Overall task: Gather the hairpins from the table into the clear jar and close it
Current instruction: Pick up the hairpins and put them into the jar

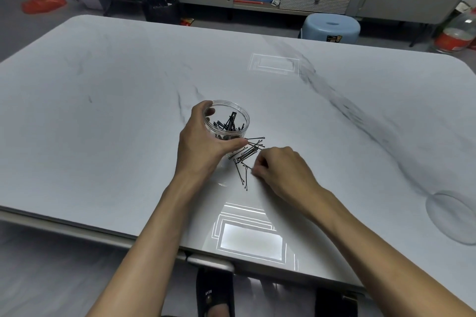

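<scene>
A clear jar (238, 117) stands open and upright on the marble table (128, 110), with several black hairpins inside it. My left hand (203, 141) wraps around the jar's near left side. A loose pile of black hairpins (248, 153) lies on the table just right of the jar's base. My right hand (280, 170) rests at the pile's near right edge, its fingertips pinched on the end of one hairpin that lies on the table. The clear lid (453, 216) lies flat at the table's right edge.
A light blue stool (331, 27) stands beyond the table's far edge, with cabinets behind it. A black bin (161, 10) sits on the floor at the far left. My feet in black slippers show under the near edge.
</scene>
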A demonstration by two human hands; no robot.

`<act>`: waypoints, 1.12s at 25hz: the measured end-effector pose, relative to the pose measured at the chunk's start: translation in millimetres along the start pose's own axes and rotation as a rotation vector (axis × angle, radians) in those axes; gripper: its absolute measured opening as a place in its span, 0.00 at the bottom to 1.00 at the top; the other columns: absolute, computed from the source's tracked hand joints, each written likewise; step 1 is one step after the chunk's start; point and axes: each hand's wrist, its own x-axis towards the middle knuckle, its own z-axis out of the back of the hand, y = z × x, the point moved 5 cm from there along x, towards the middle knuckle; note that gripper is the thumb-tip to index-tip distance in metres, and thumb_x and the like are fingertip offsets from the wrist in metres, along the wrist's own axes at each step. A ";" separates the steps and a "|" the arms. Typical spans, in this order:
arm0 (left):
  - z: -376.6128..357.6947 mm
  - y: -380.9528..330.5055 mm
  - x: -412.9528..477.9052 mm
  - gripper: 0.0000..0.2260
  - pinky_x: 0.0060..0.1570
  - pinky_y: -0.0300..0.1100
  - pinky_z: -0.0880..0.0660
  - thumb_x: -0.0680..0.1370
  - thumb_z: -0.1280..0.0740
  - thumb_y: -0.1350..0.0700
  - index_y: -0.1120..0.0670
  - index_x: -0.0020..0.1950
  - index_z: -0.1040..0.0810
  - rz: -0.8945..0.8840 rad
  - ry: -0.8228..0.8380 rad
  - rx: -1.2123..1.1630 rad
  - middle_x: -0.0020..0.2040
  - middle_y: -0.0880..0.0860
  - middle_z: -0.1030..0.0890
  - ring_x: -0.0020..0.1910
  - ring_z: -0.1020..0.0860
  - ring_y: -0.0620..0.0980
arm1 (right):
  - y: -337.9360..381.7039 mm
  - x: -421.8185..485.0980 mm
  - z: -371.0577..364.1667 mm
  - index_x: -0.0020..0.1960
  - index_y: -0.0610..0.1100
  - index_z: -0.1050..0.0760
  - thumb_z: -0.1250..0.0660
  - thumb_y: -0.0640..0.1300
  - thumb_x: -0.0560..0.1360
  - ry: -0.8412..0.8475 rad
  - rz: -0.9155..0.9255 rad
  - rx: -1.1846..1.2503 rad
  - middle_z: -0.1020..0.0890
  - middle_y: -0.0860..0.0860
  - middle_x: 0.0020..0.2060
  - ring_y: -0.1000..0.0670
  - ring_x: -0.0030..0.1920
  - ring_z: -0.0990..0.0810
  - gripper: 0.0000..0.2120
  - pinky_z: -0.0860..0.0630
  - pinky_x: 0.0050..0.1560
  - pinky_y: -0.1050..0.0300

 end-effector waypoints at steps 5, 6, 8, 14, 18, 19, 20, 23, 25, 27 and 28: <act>1.0 0.8 0.4 0.41 0.56 0.36 0.30 0.60 0.17 0.51 0.48 0.69 0.31 -0.006 -0.006 0.006 0.63 0.45 0.23 0.60 0.25 0.44 | 26.2 -7.4 -7.4 0.40 0.43 0.26 0.31 0.58 0.71 -0.027 -0.023 -0.113 0.20 0.45 0.42 0.39 0.46 0.21 0.17 0.34 0.38 0.53; 1.1 0.8 0.2 0.41 0.56 0.36 0.30 0.60 0.17 0.51 0.48 0.70 0.31 -0.004 -0.004 0.005 0.63 0.45 0.23 0.60 0.26 0.44 | 28.6 -7.2 -7.7 0.41 0.43 0.26 0.31 0.54 0.72 -0.014 -0.014 -0.121 0.20 0.45 0.43 0.39 0.48 0.21 0.14 0.34 0.38 0.53; 2.2 1.0 -0.3 0.41 0.56 0.36 0.31 0.60 0.18 0.51 0.48 0.70 0.31 0.000 -0.003 0.005 0.63 0.45 0.24 0.60 0.26 0.44 | 26.1 -6.5 -4.6 0.47 0.42 0.23 0.33 0.46 0.75 -0.015 0.013 -0.179 0.19 0.44 0.47 0.39 0.50 0.21 0.07 0.33 0.40 0.53; 3.2 1.0 0.1 0.41 0.55 0.35 0.32 0.60 0.18 0.51 0.48 0.70 0.32 0.007 0.000 0.002 0.63 0.44 0.24 0.60 0.26 0.43 | 18.4 -12.1 -4.3 0.38 0.41 0.31 0.33 0.27 0.62 -0.055 0.228 -0.427 0.23 0.41 0.36 0.38 0.37 0.22 0.12 0.47 0.28 0.56; 3.6 1.0 0.0 0.41 0.56 0.36 0.32 0.60 0.18 0.51 0.48 0.70 0.31 0.003 0.003 0.005 0.63 0.45 0.24 0.61 0.26 0.44 | -1.9 -4.5 12.5 0.46 0.41 0.29 0.38 0.31 0.69 -0.219 0.174 -0.216 0.24 0.44 0.40 0.40 0.40 0.26 0.09 0.35 0.33 0.52; 3.6 1.6 0.4 0.41 0.56 0.36 0.32 0.60 0.18 0.51 0.48 0.70 0.31 0.003 0.007 0.006 0.63 0.45 0.24 0.61 0.26 0.44 | -9.3 0.7 22.7 0.48 0.43 0.30 0.41 0.34 0.73 -0.236 0.114 -0.084 0.23 0.47 0.42 0.41 0.41 0.27 0.07 0.34 0.37 0.52; 3.3 1.9 0.1 0.41 0.56 0.35 0.32 0.60 0.18 0.51 0.48 0.70 0.31 0.002 0.017 0.010 0.63 0.45 0.24 0.61 0.26 0.44 | -14.1 5.2 33.6 0.48 0.45 0.30 0.41 0.36 0.76 -0.276 0.069 0.047 0.22 0.50 0.41 0.43 0.41 0.26 0.05 0.33 0.39 0.52; -2.0 0.8 -2.4 0.42 0.54 0.34 0.32 0.59 0.17 0.50 0.47 0.70 0.32 -0.030 0.082 0.052 0.63 0.44 0.24 0.60 0.27 0.44 | -2.0 9.1 64.1 0.45 0.46 0.23 0.35 0.40 0.77 -0.473 0.136 0.327 0.20 0.55 0.35 0.50 0.38 0.21 0.04 0.27 0.41 0.52; -7.3 -1.6 -5.6 0.43 0.55 0.35 0.31 0.59 0.17 0.50 0.47 0.70 0.33 -0.056 0.134 0.067 0.63 0.44 0.24 0.61 0.27 0.43 | 15.4 10.8 65.5 0.44 0.48 0.20 0.31 0.41 0.75 -0.421 0.228 0.341 0.19 0.57 0.34 0.53 0.37 0.21 0.03 0.25 0.41 0.55; -11.3 -3.8 -7.7 0.43 0.54 0.32 0.31 0.59 0.17 0.50 0.46 0.70 0.32 -0.070 0.172 0.062 0.63 0.43 0.24 0.62 0.27 0.41 | 27.2 12.3 60.5 0.44 0.46 0.18 0.29 0.41 0.73 -0.324 0.272 0.378 0.16 0.55 0.36 0.55 0.36 0.20 0.02 0.25 0.42 0.58; -12.2 -4.6 -8.1 0.43 0.54 0.30 0.31 0.59 0.17 0.51 0.46 0.70 0.32 -0.074 0.180 0.061 0.63 0.43 0.24 0.62 0.27 0.41 | 29.9 13.3 58.7 0.45 0.44 0.17 0.28 0.39 0.73 -0.295 0.287 0.433 0.15 0.53 0.38 0.56 0.36 0.20 0.03 0.26 0.42 0.62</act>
